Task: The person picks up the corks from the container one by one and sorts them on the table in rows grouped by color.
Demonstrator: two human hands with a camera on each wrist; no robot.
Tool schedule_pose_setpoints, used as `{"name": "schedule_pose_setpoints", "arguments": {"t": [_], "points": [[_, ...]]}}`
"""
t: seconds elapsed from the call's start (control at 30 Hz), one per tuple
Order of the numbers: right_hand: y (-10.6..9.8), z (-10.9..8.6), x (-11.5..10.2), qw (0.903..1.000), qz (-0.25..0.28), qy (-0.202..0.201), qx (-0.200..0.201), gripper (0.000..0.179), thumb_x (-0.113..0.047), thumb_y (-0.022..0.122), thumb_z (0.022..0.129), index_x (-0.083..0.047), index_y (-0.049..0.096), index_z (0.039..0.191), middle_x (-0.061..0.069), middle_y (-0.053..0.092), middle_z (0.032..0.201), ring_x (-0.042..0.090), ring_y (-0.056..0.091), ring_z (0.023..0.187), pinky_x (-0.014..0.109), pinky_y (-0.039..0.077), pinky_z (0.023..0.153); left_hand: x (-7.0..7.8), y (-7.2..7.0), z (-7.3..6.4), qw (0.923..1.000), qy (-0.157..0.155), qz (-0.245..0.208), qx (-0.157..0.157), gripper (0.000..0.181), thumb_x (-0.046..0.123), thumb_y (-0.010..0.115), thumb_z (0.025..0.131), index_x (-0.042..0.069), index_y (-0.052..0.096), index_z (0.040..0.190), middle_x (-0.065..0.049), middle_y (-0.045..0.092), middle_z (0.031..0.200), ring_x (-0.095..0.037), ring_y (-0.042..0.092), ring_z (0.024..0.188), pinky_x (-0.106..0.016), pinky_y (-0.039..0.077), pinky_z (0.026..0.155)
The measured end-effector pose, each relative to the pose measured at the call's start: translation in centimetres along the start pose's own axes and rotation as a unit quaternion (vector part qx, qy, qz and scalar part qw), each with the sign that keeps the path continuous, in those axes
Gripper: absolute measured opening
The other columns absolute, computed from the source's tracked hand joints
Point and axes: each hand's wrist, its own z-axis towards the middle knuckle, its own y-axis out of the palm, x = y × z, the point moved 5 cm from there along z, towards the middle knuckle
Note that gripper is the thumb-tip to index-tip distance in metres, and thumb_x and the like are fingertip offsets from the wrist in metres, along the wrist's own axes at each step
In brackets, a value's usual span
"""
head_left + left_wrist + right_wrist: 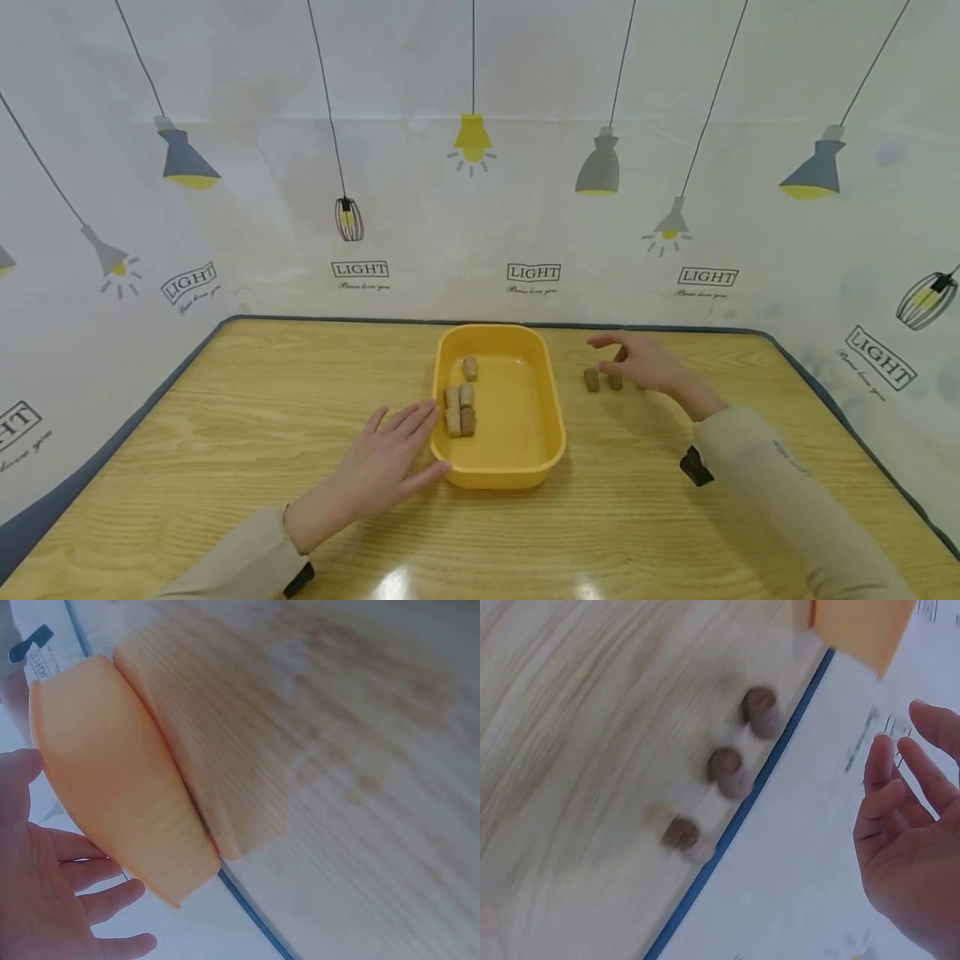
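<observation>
My left hand [382,462] rests its extended fingers against the left rim of a yellow plastic tub [521,421], the thumb at its near corner. In the left wrist view the fingers lie spread along the tub's rim. Several small tan and brown cork-like cylinders [453,423] stand inside, along the tub's left side. To the right of the tub, my right hand [643,364] hovers over brown cylinders [592,381] on the table, thumb and forefinger apart. Three brown cylinders [726,763] stand in a row in the right wrist view, and that hand holds nothing there.
The wood-grain table [300,375] has a dark blue edge [337,318]. Behind and beside it hangs a white sheet [420,217] printed with lamps. The tub stands near the far edge, and dark straps [696,467] show at the sleeves.
</observation>
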Motion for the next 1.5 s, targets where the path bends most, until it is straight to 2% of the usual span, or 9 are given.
{"name": "schedule_pose_setpoints", "arguments": {"t": [0.1, 0.33, 0.53, 0.83, 1.07, 1.27, 1.5], "points": [[0.9, 0.4, -1.9, 0.9994, 0.011, -0.029, -0.013, 0.037, -0.015, 0.061, 0.084, -0.004, 0.053, 0.119, 0.012, 0.055, 0.115, 0.014, 0.054, 0.069, 0.028, 0.045, 0.053, 0.0, 0.0, 0.0, 1.0000, 0.001, 0.003, 0.000, 0.071, 0.057, 0.032, 0.088, 0.003, 0.037, 0.134, -0.009, 0.034, 0.137, -0.025, 0.033, 0.122, -0.052, 0.022, 0.095], [2.3, 0.6, -6.7, 0.9953, 0.025, -0.085, -0.038, 0.037, -0.015, 0.062, 0.083, -0.002, 0.055, 0.117, 0.011, 0.056, 0.112, 0.011, 0.055, 0.070, 0.027, 0.046, 0.059, 0.0, -0.1, 0.0, 1.0000, 0.001, -0.002, 0.000, 0.070, 0.056, 0.033, 0.088, 0.003, 0.037, 0.134, -0.009, 0.033, 0.138, -0.026, 0.032, 0.123, -0.052, 0.022, 0.096], [2.9, 0.7, -10.0, 0.9919, 0.023, -0.104, -0.071, 0.036, -0.019, 0.061, 0.085, -0.007, 0.055, 0.118, 0.005, 0.056, 0.113, 0.011, 0.055, 0.075, 0.027, 0.046, 0.061, 0.0, -0.1, 0.0, 0.9999, 0.000, -0.010, 0.000, 0.070, 0.056, 0.034, 0.088, 0.003, 0.036, 0.134, -0.010, 0.033, 0.138, -0.026, 0.032, 0.123, -0.052, 0.021, 0.096], [3.5, 2.6, -12.6, 0.9900, 0.027, -0.115, -0.077, 0.037, -0.024, 0.059, 0.086, -0.010, 0.054, 0.119, 0.001, 0.055, 0.113, 0.011, 0.053, 0.078, 0.027, 0.045, 0.063, -0.1, 0.0, 0.0, 1.0000, 0.000, -0.008, -0.003, 0.071, 0.057, 0.032, 0.088, 0.003, 0.036, 0.135, -0.010, 0.033, 0.138, -0.026, 0.032, 0.123, -0.052, 0.021, 0.096], [3.4, 4.9, -14.2, 0.9873, 0.024, -0.145, -0.060, 0.034, -0.017, 0.061, 0.084, -0.003, 0.056, 0.115, 0.007, 0.058, 0.109, 0.014, 0.055, 0.078, 0.026, 0.045, 0.069, -0.1, 0.1, 0.0, 0.9999, 0.000, -0.009, -0.009, 0.072, 0.057, 0.031, 0.088, 0.003, 0.036, 0.135, -0.009, 0.032, 0.138, -0.025, 0.032, 0.123, -0.052, 0.020, 0.096], [3.6, 6.6, -15.1, 0.9914, 0.014, -0.118, -0.055, 0.033, -0.018, 0.062, 0.083, -0.006, 0.057, 0.114, 0.006, 0.058, 0.106, 0.015, 0.053, 0.077, 0.026, 0.045, 0.069, -0.1, 0.1, 0.0, 1.0000, 0.000, -0.007, -0.006, 0.071, 0.057, 0.031, 0.088, 0.003, 0.036, 0.135, -0.009, 0.032, 0.138, -0.025, 0.032, 0.123, -0.052, 0.020, 0.096], [4.4, 8.3, -15.0, 0.9941, 0.004, -0.077, -0.076, 0.036, -0.021, 0.062, 0.083, -0.006, 0.056, 0.116, 0.008, 0.058, 0.107, 0.018, 0.053, 0.093, 0.030, 0.044, 0.078, -0.1, 0.1, 0.0, 1.0000, 0.000, 0.000, -0.007, 0.071, 0.057, 0.032, 0.088, 0.003, 0.037, 0.134, -0.009, 0.032, 0.138, -0.025, 0.032, 0.123, -0.052, 0.021, 0.095]]}}
